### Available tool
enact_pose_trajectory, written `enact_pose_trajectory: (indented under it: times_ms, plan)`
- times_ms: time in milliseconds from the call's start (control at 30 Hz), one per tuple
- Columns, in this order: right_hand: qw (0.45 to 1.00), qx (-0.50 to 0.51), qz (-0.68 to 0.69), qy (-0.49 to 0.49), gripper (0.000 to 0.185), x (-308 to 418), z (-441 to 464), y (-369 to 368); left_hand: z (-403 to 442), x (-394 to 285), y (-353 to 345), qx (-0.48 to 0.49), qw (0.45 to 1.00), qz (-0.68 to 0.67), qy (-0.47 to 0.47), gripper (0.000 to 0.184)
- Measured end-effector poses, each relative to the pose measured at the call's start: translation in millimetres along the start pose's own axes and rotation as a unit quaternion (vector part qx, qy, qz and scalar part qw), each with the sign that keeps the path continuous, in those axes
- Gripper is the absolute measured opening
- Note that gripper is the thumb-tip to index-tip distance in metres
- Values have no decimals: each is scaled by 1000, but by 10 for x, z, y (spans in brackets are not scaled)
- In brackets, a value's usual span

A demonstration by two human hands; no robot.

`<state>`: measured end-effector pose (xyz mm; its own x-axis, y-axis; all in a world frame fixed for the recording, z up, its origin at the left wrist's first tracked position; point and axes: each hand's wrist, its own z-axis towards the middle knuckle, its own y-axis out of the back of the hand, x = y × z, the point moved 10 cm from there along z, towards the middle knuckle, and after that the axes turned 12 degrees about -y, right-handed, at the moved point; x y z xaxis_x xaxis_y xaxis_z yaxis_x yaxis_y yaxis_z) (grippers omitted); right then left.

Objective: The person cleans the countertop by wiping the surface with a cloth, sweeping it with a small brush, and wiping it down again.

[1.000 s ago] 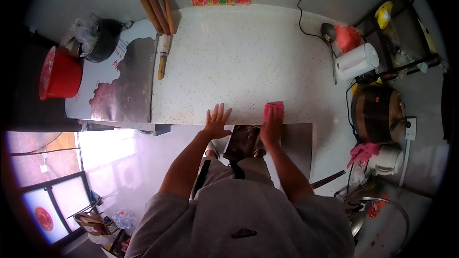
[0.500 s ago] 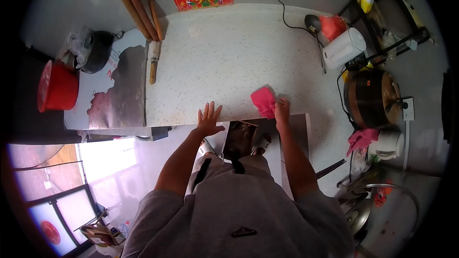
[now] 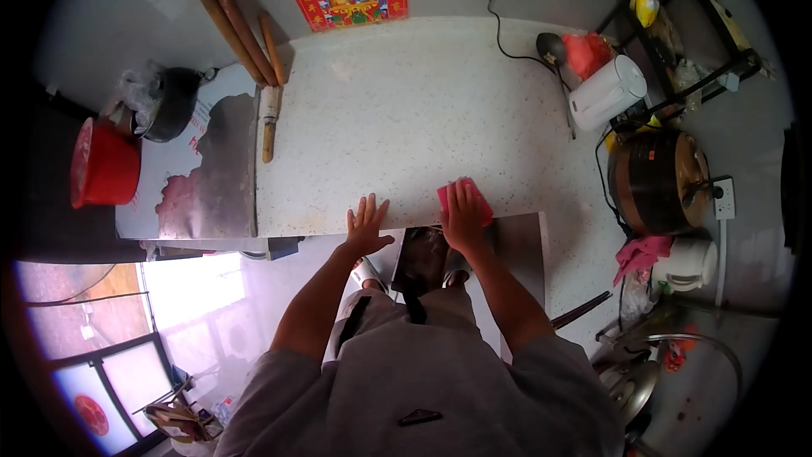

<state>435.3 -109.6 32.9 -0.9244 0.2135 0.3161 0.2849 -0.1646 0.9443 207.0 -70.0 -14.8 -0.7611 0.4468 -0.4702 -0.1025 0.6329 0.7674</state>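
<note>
My left hand (image 3: pixel 367 226) lies on the near edge of the speckled white countertop (image 3: pixel 397 110), its fingers spread and nothing in them. A folded pink cloth (image 3: pixel 479 205) is under my right hand (image 3: pixel 463 218), which holds it down against the counter near the front edge. The fingers reach over the top of the cloth, and part of it shows on either side of them. Beneath the counter edge, between my arms, is a dark open drawer or compartment (image 3: pixel 420 258); its contents are hard to make out.
At the left stand a red bucket (image 3: pixel 108 165) and a dark pot (image 3: pixel 173 106). Wooden rods (image 3: pixel 222 13) and a wood-handled brush or tool (image 3: pixel 269 123) are nearby. On the right are a white kettle (image 3: pixel 605 95), a brown rice cooker (image 3: pixel 655 182) and another pink cloth (image 3: pixel 641 256).
My right hand has gone from pinching the cloth's edge to lying over it, moving slightly left. The cloth is now folded flatter under the fingers. My left hand stays on the counter edge.
</note>
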Motion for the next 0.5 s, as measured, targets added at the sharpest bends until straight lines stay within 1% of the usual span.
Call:
enact_pose_trajectory:
  times_ms: [67, 100, 133, 200, 300, 333, 400, 500]
  plan:
    - [999, 29, 16, 41, 67, -93, -70, 50, -37, -32, -4, -25, 1000, 9, -3, 106]
    - [999, 34, -20, 13, 64, -294, -4, 112, -67, -90, 64, -53, 998, 8, -11, 101]
    - [1000, 16, 4, -21, 64, -594, 126, 68, -62, -106, 83, -76, 997, 11, -11, 98]
    - [987, -18, -26, -158, 66, -1124, 384, 105, -57, -140, 172, -121, 992, 22, -9, 92]
    - [986, -73, -36, -143, 68, -941, 385, 148, 46, -252, 378, -172, 985, 17, -10, 84]
    - [990, -59, -58, -116, 67, -681, 311, 153, 129, -304, 401, -175, 984, 12, -18, 83]
    - [998, -8, -6, -59, 68, -189, 82, 231, 296, -407, 439, -177, 984, 0, -33, 82]
    - [999, 31, 25, 24, 72, -375, 101, 196, 585, -569, 474, -163, 984, 22, -64, 83]
